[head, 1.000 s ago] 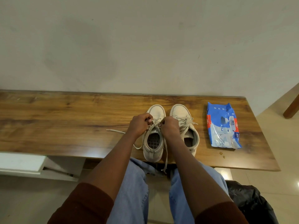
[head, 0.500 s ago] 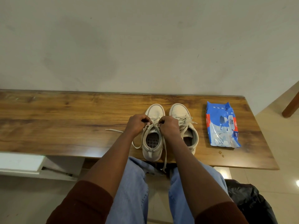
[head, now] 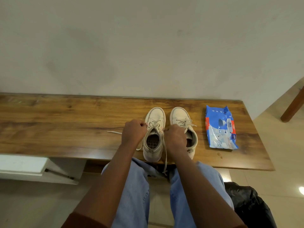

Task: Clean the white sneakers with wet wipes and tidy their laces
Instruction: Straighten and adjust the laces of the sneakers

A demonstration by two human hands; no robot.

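Two white sneakers stand side by side on the wooden table (head: 65, 122), toes toward the wall. The left sneaker (head: 154, 137) lies between my hands. My left hand (head: 133, 132) is closed on its lace at the left side; a loose lace end (head: 115, 132) trails left across the table. My right hand (head: 175, 139) is closed on the other lace, which hangs down over the table's front edge (head: 165, 162). The right sneaker (head: 184, 124) has its laces tied and is partly hidden by my right hand.
A blue wet-wipe pack (head: 219, 128) lies flat on the table right of the sneakers. The wall runs along the table's far edge. A black bag (head: 250, 204) sits on the floor at lower right. A wooden furniture leg (head: 292, 106) stands at far right.
Both hands have drawn apart from the middle of the left sneaker's laces, left hand going left and right hand going right, pulling the laces outward.
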